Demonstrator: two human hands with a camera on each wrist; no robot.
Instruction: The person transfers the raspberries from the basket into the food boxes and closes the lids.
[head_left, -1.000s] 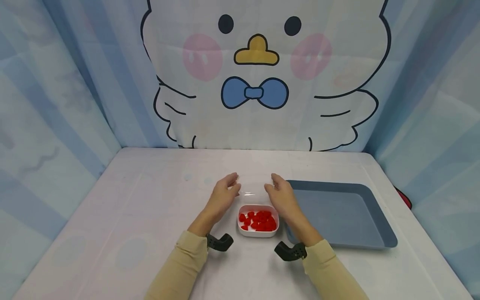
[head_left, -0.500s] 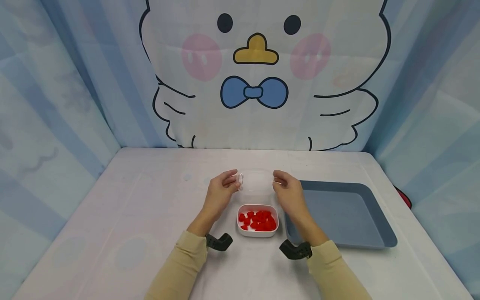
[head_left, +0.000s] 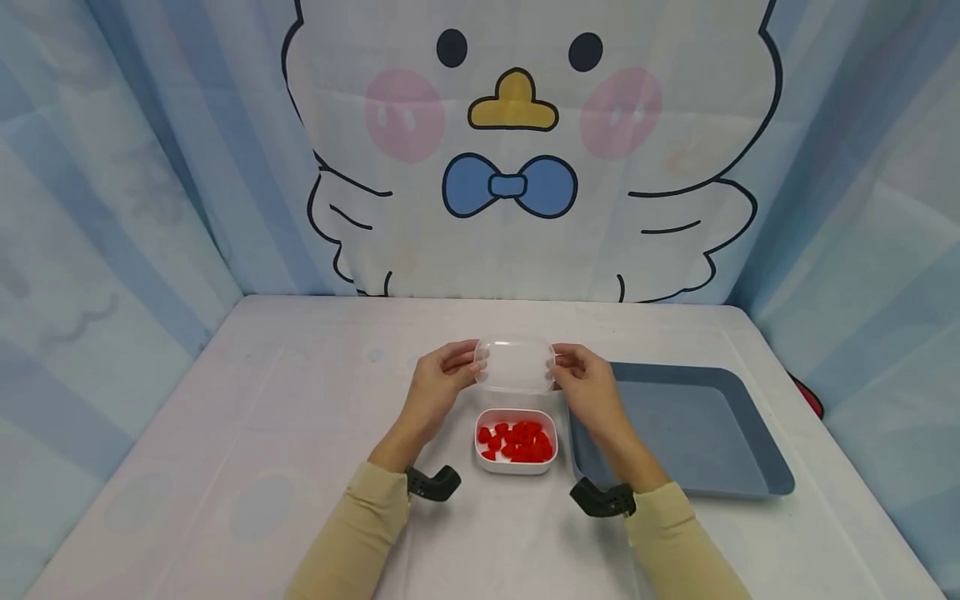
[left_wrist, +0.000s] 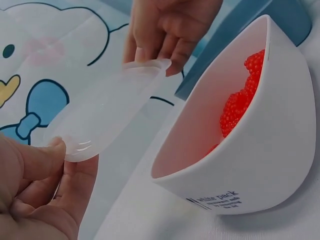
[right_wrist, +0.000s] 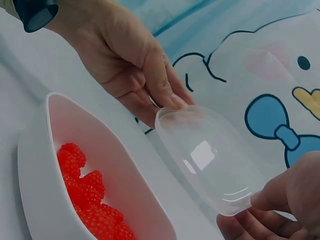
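Note:
Between the two hands a clear plastic lid (head_left: 516, 365) is held up above the table, tilted. My left hand (head_left: 437, 385) pinches its left end between thumb and fingers, and my right hand (head_left: 592, 392) pinches the right end. Just in front of it, on the near side, stands a small white container (head_left: 516, 468) without a cover. Red raspberries (head_left: 525, 440) lie inside, seen close up as bumpy berries (right_wrist: 87, 190) in the right wrist view. Printed lettering shows on the container's wall (left_wrist: 260, 175) in the left wrist view.
A blue-grey tray (head_left: 690, 425) lies to the right, its left edge close to the container and partly behind my right forearm. A pale cloth covers the table (head_left: 225, 433). A printed curtain (head_left: 510, 250) hangs behind the table's far edge.
The lid has been raised and tipped so that its face turns toward the head camera. My right hand has shifted slightly right and now pinches its end. The container and tray stay put.

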